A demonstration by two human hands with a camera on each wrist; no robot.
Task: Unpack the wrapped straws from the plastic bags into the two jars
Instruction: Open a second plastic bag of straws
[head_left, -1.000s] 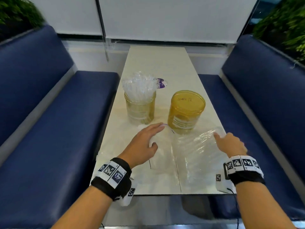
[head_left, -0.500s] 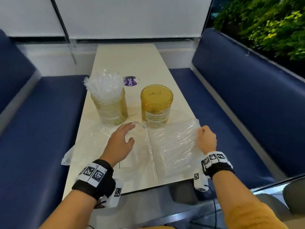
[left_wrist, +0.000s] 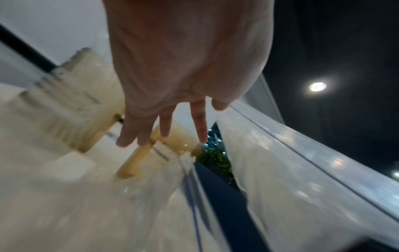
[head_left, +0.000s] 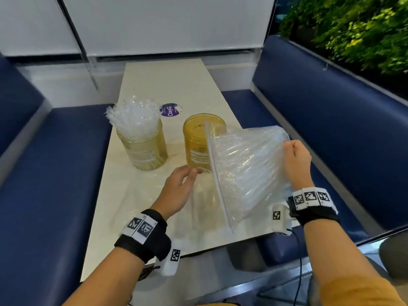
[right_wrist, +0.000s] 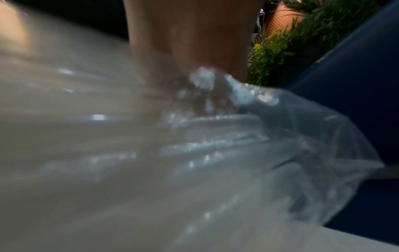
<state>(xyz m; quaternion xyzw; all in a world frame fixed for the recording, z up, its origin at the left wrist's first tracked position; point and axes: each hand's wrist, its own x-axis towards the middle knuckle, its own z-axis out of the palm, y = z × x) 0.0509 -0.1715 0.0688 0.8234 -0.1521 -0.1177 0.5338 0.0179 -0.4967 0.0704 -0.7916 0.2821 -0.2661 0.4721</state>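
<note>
My right hand (head_left: pixel 294 157) grips the far end of a clear plastic bag of wrapped straws (head_left: pixel 245 171) and holds it tilted up off the table, its zip strip toward the left. In the right wrist view the bag (right_wrist: pixel 194 153) fills the frame and the fingers are buried in its crumpled plastic. My left hand (head_left: pixel 183 186) hovers with straight fingers just left of the bag, holding nothing; the left wrist view shows the fingers (left_wrist: pixel 164 126) spread. A jar packed with wrapped straws (head_left: pixel 141 140) stands at the left. An amber jar (head_left: pixel 198 144) with nothing in it stands beside it, partly behind the bag.
Another flat clear bag (head_left: pixel 154 208) lies on the cream table (head_left: pixel 172 85) under my left hand. A purple round sticker (head_left: pixel 170 110) sits behind the jars. Blue benches (head_left: pixel 331 129) flank the table on both sides; green plants (head_left: pixel 353 29) rise behind the right bench.
My right hand has lifted the bag of straws off the table and tilted it up. My left hand has risen off the flat bag. The head view has swung right.
</note>
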